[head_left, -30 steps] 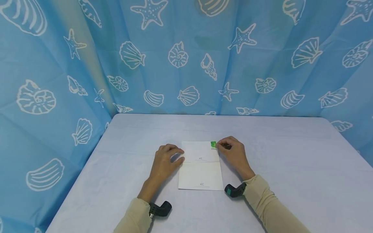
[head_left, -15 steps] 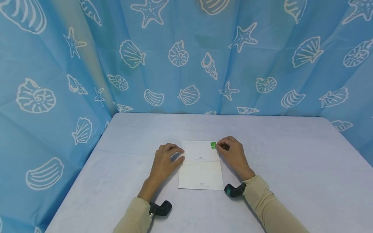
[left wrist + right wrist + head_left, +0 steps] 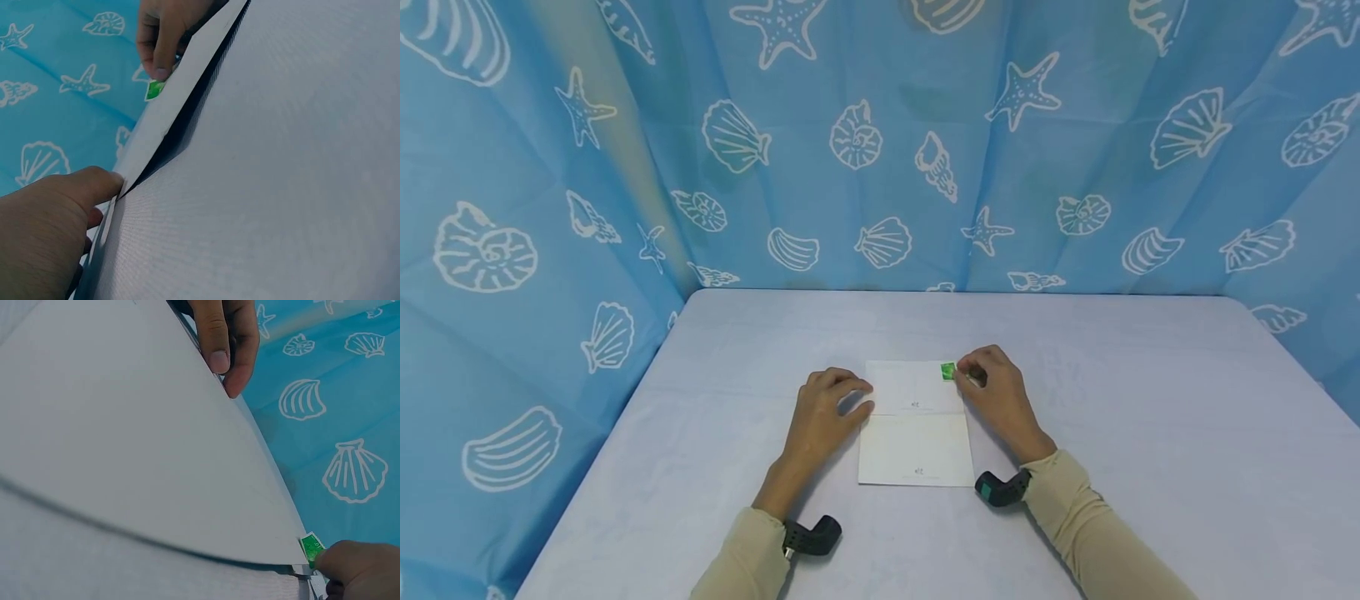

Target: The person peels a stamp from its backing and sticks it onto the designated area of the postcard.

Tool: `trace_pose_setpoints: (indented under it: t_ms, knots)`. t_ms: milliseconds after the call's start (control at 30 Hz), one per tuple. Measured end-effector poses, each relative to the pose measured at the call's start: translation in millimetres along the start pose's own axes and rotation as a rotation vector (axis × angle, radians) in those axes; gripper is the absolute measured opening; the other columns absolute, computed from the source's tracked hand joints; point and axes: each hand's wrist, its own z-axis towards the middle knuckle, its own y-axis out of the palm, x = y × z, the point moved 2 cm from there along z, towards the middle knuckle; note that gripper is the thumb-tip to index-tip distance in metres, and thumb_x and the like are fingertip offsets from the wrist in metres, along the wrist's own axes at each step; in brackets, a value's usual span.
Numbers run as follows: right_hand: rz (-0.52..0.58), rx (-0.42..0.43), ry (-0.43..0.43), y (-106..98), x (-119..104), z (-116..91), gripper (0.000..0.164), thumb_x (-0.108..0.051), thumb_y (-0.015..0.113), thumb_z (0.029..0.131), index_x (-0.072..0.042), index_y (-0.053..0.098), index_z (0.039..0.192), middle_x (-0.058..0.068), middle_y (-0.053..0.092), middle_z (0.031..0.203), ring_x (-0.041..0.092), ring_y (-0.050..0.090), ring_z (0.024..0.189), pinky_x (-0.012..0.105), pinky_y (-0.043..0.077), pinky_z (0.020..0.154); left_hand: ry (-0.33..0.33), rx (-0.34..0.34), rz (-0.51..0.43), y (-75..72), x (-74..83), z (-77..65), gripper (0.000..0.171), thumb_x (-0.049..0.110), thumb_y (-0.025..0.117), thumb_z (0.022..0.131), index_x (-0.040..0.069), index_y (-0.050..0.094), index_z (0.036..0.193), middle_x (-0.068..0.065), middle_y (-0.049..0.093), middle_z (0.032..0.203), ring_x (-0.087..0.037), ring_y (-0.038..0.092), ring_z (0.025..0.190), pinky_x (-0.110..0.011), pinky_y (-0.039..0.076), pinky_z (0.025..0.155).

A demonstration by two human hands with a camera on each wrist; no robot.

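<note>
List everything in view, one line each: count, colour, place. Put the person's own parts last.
Card: one, white with a crease, between the hands
Printed marks: two, dark and small, one on each card panel
Sticker: one, green, at the card's far right corner
Table: one, whitish, under the card
Curtain: blue with white shells and starfish, behind and left of the table
Wrist cameras: two, black, one per wrist
Sleeves: two, beige, on the forearms
Left hand: one, touching the card's left edge
Right hand: one, pinching the sticker
</note>
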Motion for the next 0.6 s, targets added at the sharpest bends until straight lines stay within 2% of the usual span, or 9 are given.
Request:
trace_pose_setpoints:
  t_ms: [167,333,600]
  knots:
    - [0.036,0.056,-0.106,-2,1,-3,0.01,-0.008,0.067,0.096,-0.005,0.072,0.103,0.008,0.06,0.112,0.024,0.06,0.103,0.042,0.052,0.089,0.019,0.006,0.001,-1.2,0.3,-0.7,0.02,0.02,0.081,0.086,0.016,0.077,0.104,-0.002,0.064,0.112,-0.028,0.053,0.113,-0.049,0.041,0.099]
    - [0.043,0.073,-0.218,-5,-2,-7,0.017,-0.006,0.067,0.095,-0.006,0.074,0.11,0.006,0.064,0.122,0.025,0.058,0.12,0.043,0.047,0.101,0.03,0.017,0.013,-2.4,-0.3,-1.2,0.019,0.019,0.082,0.085,0.016,0.077,0.103,-0.003,0.064,0.111,-0.029,0.053,0.113,-0.05,0.041,0.098]
    - [-0.06,0.032,-0.339,-4,-6,-14,0.022,-0.009,0.068,0.095,-0.006,0.075,0.116,0.004,0.067,0.124,0.025,0.06,0.119,0.043,0.049,0.1,0.032,0.017,0.021,1.2,1.2,-0.4,0.02,0.02,0.082,0.085,0.016,0.077,0.104,-0.003,0.064,0.11,-0.029,0.054,0.113,-0.05,0.042,0.098]
